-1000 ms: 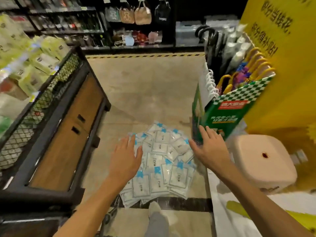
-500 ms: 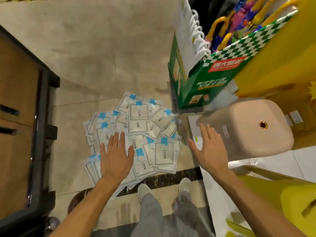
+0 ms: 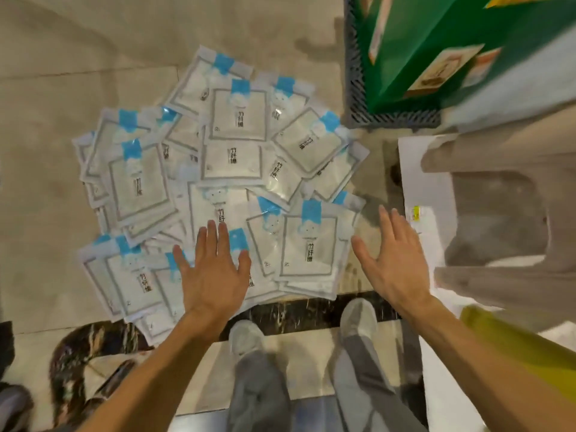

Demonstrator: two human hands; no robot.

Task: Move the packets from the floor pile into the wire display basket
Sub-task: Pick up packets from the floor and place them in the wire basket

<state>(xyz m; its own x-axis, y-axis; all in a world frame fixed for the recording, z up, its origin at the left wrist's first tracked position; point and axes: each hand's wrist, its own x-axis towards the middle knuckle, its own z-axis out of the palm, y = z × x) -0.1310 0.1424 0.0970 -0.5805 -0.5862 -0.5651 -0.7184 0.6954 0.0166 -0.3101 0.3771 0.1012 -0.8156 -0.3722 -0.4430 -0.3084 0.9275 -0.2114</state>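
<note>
A loose pile of several flat white packets (image 3: 232,157) with blue top tabs lies spread on the beige floor. My left hand (image 3: 212,272) hovers flat over the near middle of the pile, fingers straight and spread, holding nothing. My right hand (image 3: 394,263) is just off the pile's right edge, over bare floor, fingers straight and empty. Whether either hand touches a packet cannot be told. The wire display basket is out of view.
A green cardboard display box (image 3: 417,48) on a dark grid base stands at the upper right. A beige plastic stool (image 3: 498,207) sits at the right over a white sheet. My two grey shoes (image 3: 246,336) stand on a dark floor strip below the pile.
The view has tipped down and closer to the floor, so the black basket stand has left the frame. Both hands have dropped toward the pile, the left one over its near packets.
</note>
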